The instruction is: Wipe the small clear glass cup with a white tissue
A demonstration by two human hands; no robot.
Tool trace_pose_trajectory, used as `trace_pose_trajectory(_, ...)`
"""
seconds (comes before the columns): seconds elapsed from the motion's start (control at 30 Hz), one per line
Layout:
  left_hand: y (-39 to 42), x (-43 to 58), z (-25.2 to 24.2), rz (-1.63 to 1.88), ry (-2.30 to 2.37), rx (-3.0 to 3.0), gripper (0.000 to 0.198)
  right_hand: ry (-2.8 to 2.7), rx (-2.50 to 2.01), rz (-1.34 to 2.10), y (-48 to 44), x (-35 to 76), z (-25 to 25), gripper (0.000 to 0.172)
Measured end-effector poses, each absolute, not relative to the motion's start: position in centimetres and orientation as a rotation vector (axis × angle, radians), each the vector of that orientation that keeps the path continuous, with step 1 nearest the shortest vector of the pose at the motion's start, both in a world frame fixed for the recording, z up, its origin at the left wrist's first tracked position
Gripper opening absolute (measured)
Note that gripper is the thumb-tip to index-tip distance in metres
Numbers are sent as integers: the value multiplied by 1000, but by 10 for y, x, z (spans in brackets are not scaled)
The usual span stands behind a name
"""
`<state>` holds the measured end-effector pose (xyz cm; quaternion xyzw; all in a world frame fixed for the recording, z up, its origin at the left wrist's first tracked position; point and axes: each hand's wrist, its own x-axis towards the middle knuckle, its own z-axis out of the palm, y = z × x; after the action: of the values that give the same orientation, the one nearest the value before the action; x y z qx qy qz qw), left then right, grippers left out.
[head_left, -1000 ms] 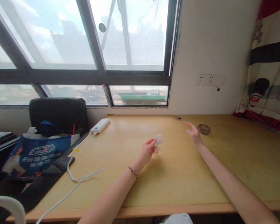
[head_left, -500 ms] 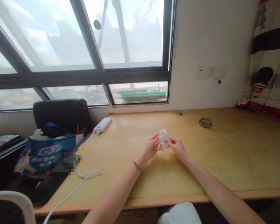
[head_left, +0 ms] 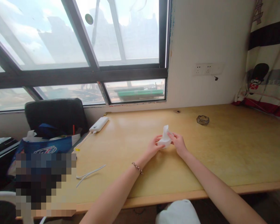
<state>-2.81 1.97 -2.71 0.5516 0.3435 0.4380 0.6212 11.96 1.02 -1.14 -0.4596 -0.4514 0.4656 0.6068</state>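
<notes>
A crumpled white tissue (head_left: 165, 137) is held a little above the middle of the yellowish table (head_left: 130, 177). My left hand (head_left: 154, 146) pinches its lower left part, with a braided bracelet (head_left: 137, 168) around that wrist. On the tissue's right side my right hand (head_left: 178, 143) grips it between thumb and fingers. One end of the tissue sticks up between the two hands. Parts of the fingers are hidden behind the tissue.
A white power bank (head_left: 99, 124) with a cable lies at the table's left back. Farther right sits a dark woven ring (head_left: 203, 120). A blue bag (head_left: 49, 143) rests on a black chair (head_left: 56, 115) at left. Another white cable (head_left: 91, 172) lies near the left edge.
The tissue has been turned and folded between my hands, its lower part now spread toward the left hand. The view has shifted slightly to the right.
</notes>
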Motion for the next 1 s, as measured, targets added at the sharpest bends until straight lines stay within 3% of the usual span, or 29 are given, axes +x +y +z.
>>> trace_pose_trajectory(0.17,19,-33,-22,1075,899,1175,29,-917,-1025,1203,10,121,-7,33)
trace_pose_trajectory(0.27,19,-35,-22,1138,894,1106,26,-937,-991,1234,10,122,-7,31)
trace_pose_trajectory(0.5,21,-38,-17,1214,795,817,34,-935,-984,1227,11,123,-12,30)
trace_pose_trajectory(1.0,18,-36,-18,1058,674,1171,71,-910,-957,1153,15,123,-13,30)
